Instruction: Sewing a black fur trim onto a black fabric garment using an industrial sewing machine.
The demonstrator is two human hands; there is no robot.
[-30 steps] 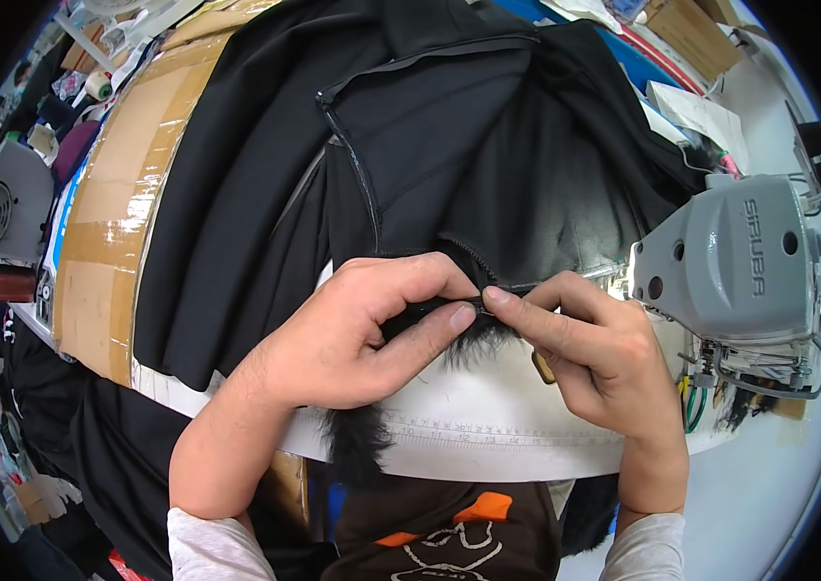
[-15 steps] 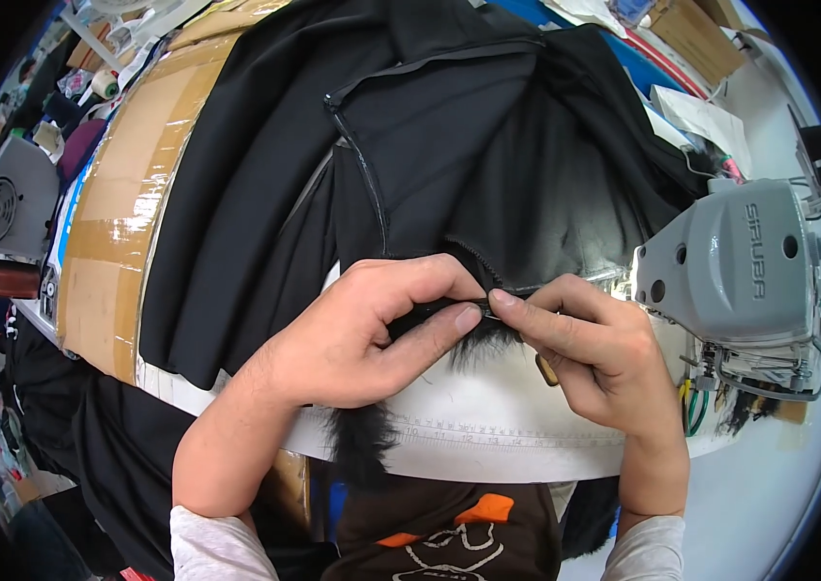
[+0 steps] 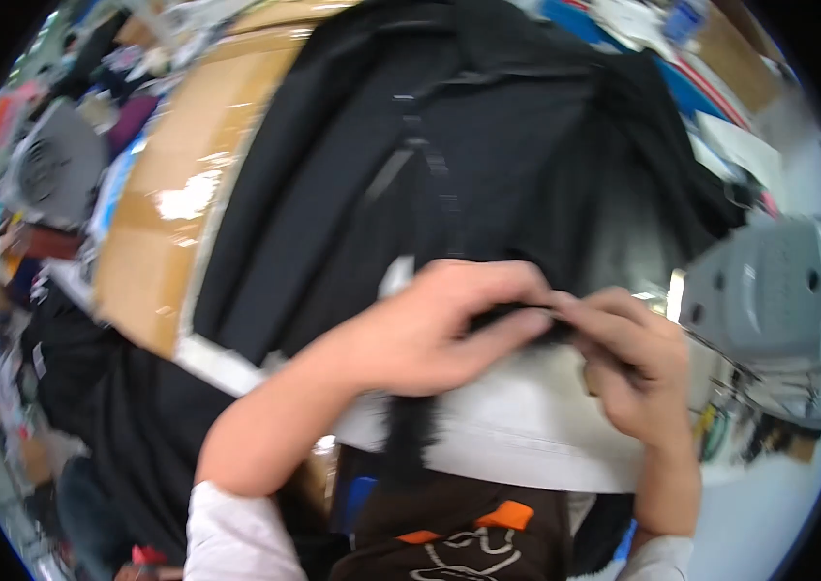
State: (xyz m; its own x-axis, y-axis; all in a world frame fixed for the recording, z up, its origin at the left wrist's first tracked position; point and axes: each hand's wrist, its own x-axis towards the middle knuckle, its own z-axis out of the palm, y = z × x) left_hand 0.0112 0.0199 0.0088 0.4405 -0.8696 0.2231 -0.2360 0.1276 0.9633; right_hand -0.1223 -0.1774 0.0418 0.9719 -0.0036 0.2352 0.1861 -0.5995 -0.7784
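Your left hand and right hand meet fingertip to fingertip, both pinched shut on one edge of the large black woven garment, which spreads away from you over the desk; the frame is blurred, so the exact fold you grip cannot be made out. That garment is the landmark: it looks matte and limp, with a raised seam or strap running down its middle. To its left lies a glossy, tape-covered brown cardboard sheet. Just right of it stands the grey, hard-cased sewing machine. Under its near edge the pale, smooth desk shows, and a narrow black strip hangs over the rim. A likely slip: the soft cloth could slide from your pinch, dragged by its own weight, or snag on the machine close by.
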